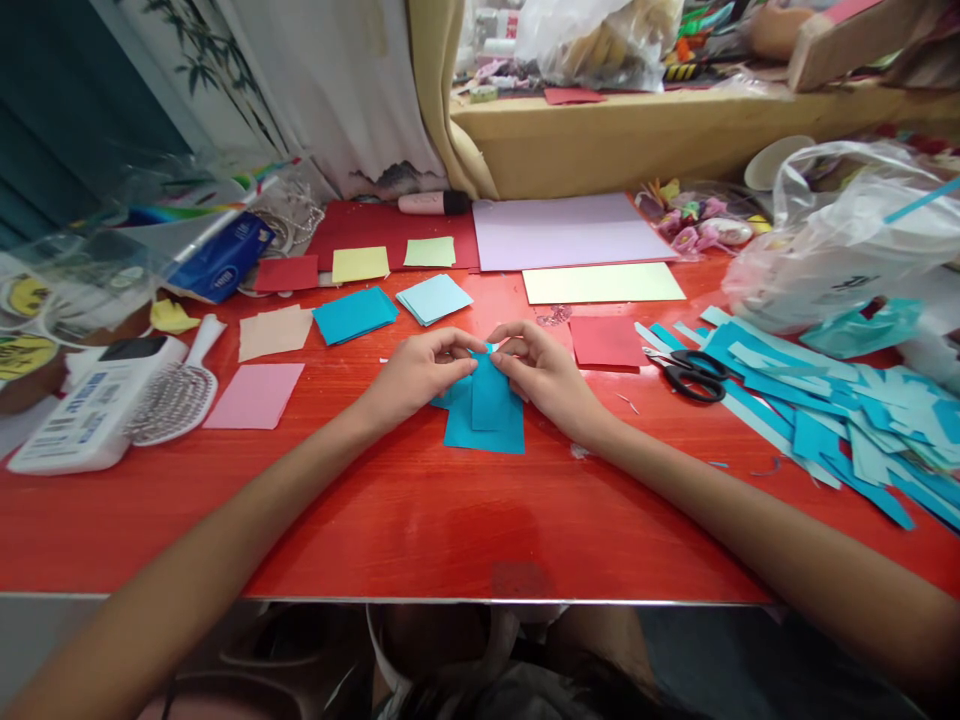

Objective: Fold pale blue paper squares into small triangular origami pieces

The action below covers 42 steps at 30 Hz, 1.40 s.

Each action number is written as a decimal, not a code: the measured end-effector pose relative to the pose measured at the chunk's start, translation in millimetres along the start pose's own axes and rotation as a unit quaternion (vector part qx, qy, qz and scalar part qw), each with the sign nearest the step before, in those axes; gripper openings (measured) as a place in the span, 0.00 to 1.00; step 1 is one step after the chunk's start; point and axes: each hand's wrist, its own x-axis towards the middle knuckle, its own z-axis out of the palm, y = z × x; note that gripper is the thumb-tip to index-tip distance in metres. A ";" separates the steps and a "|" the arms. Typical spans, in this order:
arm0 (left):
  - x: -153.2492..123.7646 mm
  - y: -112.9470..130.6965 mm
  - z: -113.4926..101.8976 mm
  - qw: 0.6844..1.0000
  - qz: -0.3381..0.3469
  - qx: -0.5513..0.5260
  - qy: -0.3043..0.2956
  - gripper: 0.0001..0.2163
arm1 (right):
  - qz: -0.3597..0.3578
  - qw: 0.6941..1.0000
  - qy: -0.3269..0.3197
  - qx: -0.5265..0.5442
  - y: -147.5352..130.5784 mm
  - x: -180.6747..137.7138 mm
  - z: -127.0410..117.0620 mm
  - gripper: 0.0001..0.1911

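A partly folded blue paper square [486, 410] lies on the red table [420, 510] in the middle. My left hand [417, 372] pinches its upper left corner with thumb and fingers closed. From the other side, my right hand [541, 370] pinches the upper right part, fingers curled onto the fold. Both forearms reach in from the near edge.
Stacks of coloured paper squares [354, 314] lie behind the hands, with lilac [562, 232] and pale yellow [602, 284] sheets. Black scissors [686, 375] rest right of my hands beside a heap of blue paper scraps [832, 410]. A hairbrush [177, 392] and a white device [97, 402] sit at left.
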 end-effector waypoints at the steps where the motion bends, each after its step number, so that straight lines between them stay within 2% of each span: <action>1: -0.7 0.4 1.0 1.000 0.001 0.007 0.008 0.11 | -0.001 1.000 -0.002 0.002 0.1 0.0 0.1 0.06; 8: -4.1 2.3 7.1 0.998 -0.014 0.037 0.039 0.12 | 0.001 1.000 -0.012 0.009 -0.8 -0.4 0.6 0.07; 12: -3.9 0.6 6.9 0.998 -0.023 0.032 0.038 0.10 | 0.010 1.000 -0.014 0.009 -2.9 -1.2 0.9 0.08; 22: -4.4 4.2 6.2 0.994 0.007 0.073 0.079 0.11 | 0.040 0.997 -0.017 0.067 -4.0 1.3 0.7 0.12; 27: -4.4 4.0 5.4 0.994 0.012 0.074 0.081 0.10 | 0.020 0.999 -0.010 0.037 -0.4 0.8 -0.1 0.11; 32: -3.9 2.1 4.6 0.994 0.011 0.063 0.087 0.11 | 0.051 0.997 -0.025 0.048 -1.7 1.7 -1.6 0.15; 35: -3.5 0.3 4.4 0.994 0.016 0.046 0.101 0.11 | 0.070 0.996 -0.047 0.041 -4.9 2.2 -1.8 0.13; 42: -2.5 0.1 3.3 0.994 0.013 0.044 0.099 0.11 | 0.080 0.996 -0.043 0.003 -9.8 -0.8 -0.9 0.20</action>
